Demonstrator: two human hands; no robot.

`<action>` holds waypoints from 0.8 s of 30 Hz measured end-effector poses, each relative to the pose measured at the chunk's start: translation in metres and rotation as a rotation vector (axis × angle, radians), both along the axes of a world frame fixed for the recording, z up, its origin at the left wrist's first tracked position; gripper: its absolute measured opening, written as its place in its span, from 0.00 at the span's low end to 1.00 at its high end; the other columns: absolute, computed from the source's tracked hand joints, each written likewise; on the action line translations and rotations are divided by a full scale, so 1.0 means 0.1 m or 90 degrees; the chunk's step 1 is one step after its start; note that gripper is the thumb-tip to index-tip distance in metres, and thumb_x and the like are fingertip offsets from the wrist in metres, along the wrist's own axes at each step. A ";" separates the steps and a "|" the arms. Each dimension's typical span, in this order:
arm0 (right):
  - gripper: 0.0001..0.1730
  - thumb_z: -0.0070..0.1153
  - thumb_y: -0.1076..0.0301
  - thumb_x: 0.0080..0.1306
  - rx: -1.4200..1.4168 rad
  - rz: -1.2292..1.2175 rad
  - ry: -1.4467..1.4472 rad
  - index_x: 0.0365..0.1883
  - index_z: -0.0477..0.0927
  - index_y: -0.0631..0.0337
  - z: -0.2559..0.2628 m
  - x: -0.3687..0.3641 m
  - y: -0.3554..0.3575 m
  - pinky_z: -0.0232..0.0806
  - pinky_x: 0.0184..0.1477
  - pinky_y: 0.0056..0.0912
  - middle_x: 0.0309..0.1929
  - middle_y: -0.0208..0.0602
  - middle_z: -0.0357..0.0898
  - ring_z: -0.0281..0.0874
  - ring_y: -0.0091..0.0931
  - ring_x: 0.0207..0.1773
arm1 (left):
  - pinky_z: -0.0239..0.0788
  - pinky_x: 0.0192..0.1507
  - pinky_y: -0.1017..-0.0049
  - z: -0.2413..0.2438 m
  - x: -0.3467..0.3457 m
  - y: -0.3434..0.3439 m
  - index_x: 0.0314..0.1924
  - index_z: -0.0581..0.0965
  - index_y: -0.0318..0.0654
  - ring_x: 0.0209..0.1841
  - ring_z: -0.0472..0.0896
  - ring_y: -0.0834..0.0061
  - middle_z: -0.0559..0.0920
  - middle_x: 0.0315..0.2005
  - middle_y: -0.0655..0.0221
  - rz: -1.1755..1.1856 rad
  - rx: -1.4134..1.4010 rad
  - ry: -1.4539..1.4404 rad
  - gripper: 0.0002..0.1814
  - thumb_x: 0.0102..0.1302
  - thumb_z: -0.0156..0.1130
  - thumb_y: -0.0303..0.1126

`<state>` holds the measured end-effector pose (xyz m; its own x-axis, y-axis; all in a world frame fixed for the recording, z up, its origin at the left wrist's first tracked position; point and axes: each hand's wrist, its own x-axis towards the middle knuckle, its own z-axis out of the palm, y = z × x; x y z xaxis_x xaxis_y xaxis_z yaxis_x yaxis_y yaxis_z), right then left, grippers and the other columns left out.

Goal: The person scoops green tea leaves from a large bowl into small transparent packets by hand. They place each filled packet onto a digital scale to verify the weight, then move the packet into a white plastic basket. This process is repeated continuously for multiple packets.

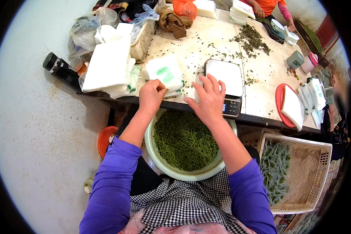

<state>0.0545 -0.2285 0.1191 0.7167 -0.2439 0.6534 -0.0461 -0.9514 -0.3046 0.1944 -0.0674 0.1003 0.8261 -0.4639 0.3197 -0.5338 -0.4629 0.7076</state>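
My left hand [152, 95] is at the near table edge, thumb and forefinger pinched together at the corner of a stack of white plastic bags with green print [165, 73]; whether a bag is between the fingertips I cannot tell. My right hand [208, 98] is spread over the near left part of a digital scale [224, 76], fingers apart, with nothing seen in it. Below both hands, on my lap, stands a pale green basin [155, 159] of small green berries or buds [185, 143]. A thick stack of white sheets [108, 64] lies left of the bags.
A black bottle [61, 70] stands at the table's left end. Beyond are a plastic crate [143, 41] and a brown cloth [174, 22]. At right are a red plate [280, 102] and a crate of filled bags [310, 175]. Other people work at the far right and at the right edge.
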 end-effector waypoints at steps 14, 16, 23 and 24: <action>0.15 0.65 0.69 0.57 0.505 -0.028 -0.107 0.43 0.81 0.59 -0.09 0.19 0.58 0.66 0.49 0.37 0.38 0.36 0.81 0.78 0.31 0.43 | 0.68 0.30 0.74 0.12 -0.70 0.05 0.29 0.75 0.33 0.25 0.74 0.74 0.77 0.28 0.65 -0.031 -0.241 0.044 0.07 0.57 0.67 0.20; 0.15 0.64 0.68 0.61 0.654 -0.001 -0.093 0.45 0.79 0.63 -0.02 -0.07 0.66 0.71 0.36 0.32 0.32 0.40 0.82 0.81 0.30 0.32 | 0.69 0.30 0.74 0.16 -0.99 0.07 0.29 0.75 0.36 0.26 0.76 0.72 0.77 0.29 0.66 -0.066 -0.174 -0.064 0.08 0.53 0.66 0.17; 0.05 0.62 0.72 0.60 0.572 -0.049 0.073 0.33 0.82 0.64 -0.65 -1.07 0.67 0.72 0.31 0.32 0.25 0.43 0.81 0.81 0.30 0.26 | 0.70 0.33 0.73 -0.05 -1.78 0.46 0.34 0.79 0.43 0.33 0.79 0.68 0.79 0.38 0.67 -0.322 0.044 -0.379 0.11 0.47 0.68 0.28; 0.06 0.62 0.71 0.61 0.547 -0.044 0.101 0.33 0.82 0.65 -0.73 -1.20 0.67 0.72 0.31 0.32 0.25 0.42 0.82 0.81 0.30 0.25 | 0.70 0.34 0.73 0.01 -1.83 0.48 0.35 0.79 0.43 0.34 0.79 0.68 0.79 0.38 0.67 -0.325 0.061 -0.387 0.12 0.48 0.67 0.29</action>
